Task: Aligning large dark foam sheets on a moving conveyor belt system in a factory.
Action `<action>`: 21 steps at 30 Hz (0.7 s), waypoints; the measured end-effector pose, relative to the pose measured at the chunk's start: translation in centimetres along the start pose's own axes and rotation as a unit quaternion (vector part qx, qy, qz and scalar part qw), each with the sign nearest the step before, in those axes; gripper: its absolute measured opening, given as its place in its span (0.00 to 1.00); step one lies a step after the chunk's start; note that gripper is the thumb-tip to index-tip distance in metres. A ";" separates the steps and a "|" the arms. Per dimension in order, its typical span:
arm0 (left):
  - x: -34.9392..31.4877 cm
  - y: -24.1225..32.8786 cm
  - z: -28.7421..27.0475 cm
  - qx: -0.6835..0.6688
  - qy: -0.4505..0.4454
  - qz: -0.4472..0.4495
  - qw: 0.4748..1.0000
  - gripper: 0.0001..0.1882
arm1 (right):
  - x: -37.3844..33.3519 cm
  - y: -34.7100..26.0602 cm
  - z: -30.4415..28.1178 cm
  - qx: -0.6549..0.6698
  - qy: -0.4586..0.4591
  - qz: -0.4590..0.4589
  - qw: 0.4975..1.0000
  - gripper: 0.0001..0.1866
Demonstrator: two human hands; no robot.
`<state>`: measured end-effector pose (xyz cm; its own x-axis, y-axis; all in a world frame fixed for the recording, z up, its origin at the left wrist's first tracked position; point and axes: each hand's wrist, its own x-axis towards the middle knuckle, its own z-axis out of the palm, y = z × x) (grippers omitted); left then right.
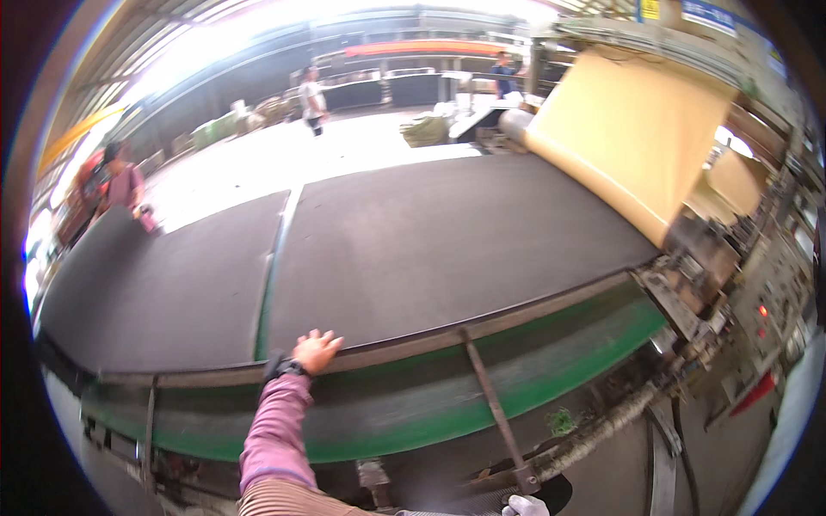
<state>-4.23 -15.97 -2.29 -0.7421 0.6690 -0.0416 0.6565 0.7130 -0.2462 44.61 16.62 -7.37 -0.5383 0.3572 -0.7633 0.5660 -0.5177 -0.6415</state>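
My left hand (317, 351), bare with a dark band at the wrist, is open, its fingers spread at the near edge of a large dark sheet (447, 241). A second dark sheet (189, 284) lies to its left, with a narrow green-and-white gap between the two. Both rest on a long table with a green belt (387, 430) showing below. At the bottom edge, what looks like my right hand (525, 506) in a pale glove is cut off by the frame. Its fingers are too little seen to tell their state.
A tan sheet (628, 129) slopes up over a roller at the right. Beside it stand machine parts and a panel with a red light (762, 311). A person (125, 185) stands at the left sheet's raised end. Two people (311, 101) are farther back. A metal bar (495, 400) slants below the table edge.
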 end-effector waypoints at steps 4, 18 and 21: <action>4.8 5.9 -2.4 -0.043 -0.036 -0.049 0.997 0.21 | -0.2 -0.7 0.4 -0.016 0.003 0.035 0.999 0.15; -3.6 -9.4 0.3 -0.125 0.028 -0.429 0.894 0.34 | -0.5 -2.7 1.3 -0.064 0.046 0.086 0.993 0.09; -6.0 -10.5 0.7 -0.139 -0.024 -0.482 0.865 0.39 | 0.0 -2.8 1.0 -0.071 0.019 0.088 0.993 0.09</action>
<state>-6.78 -27.59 -0.14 -0.9632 -0.2686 0.0111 -0.2677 0.9620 0.0536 42.40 17.28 -5.50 -0.4011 0.3019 -0.8649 0.7330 -0.4606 -0.5007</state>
